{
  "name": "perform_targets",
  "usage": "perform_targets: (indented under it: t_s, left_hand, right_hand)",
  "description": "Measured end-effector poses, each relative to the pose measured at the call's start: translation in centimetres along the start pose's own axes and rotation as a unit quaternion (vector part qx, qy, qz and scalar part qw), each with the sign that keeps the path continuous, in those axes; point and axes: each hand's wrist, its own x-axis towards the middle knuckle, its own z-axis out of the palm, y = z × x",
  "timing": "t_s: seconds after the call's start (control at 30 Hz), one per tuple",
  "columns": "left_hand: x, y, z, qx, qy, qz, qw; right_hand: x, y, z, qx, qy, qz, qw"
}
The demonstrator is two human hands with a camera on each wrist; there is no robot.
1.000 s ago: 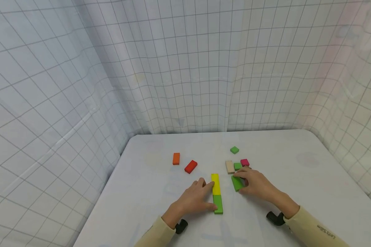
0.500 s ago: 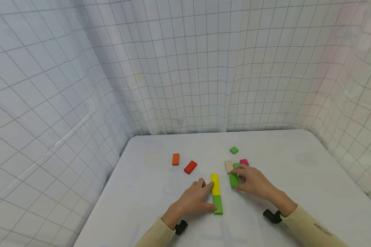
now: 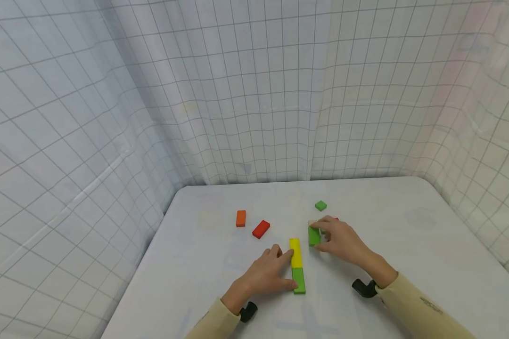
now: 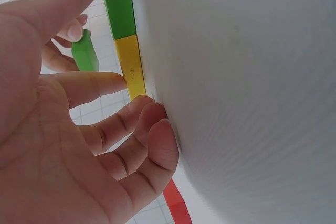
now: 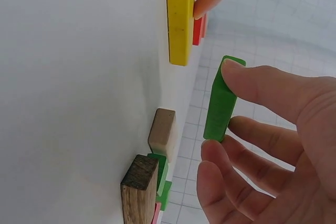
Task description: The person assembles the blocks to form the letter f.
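A yellow block (image 3: 295, 253) and a green block (image 3: 299, 281) lie end to end in a row on the white table. My left hand (image 3: 263, 272) rests beside this row, its index fingertip touching the yellow block and its thumb at the green one. In the left wrist view the index finger (image 4: 94, 83) is straight against the yellow side. My right hand (image 3: 342, 240) pinches another green block (image 5: 220, 103) between thumb and fingertips. That block is held above the table, just right of the yellow one in the head view, partly covering a beige block (image 5: 163, 129).
An orange block (image 3: 241, 218) and a red block (image 3: 261, 229) lie at the back left. A small green block (image 3: 321, 205) sits farther back. The right wrist view shows a dark brown wooden block (image 5: 139, 187), hidden under my right hand in the head view. Grid-patterned curtains (image 3: 254, 94) enclose the table.
My right hand has moved left and slightly away from me, carrying its green block from near the pink block toward the yellow one. The left hand and its row have stayed put.
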Motion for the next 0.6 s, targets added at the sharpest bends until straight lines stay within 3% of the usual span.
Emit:
perform_targets:
  t_s: [0.6]
  left_hand:
    - [0.1,-0.1,0.2,-0.006,-0.003,-0.005,1.0]
  right_hand:
    - [3.1,-0.5,0.7,0.007,0.009,0.0,0.9999]
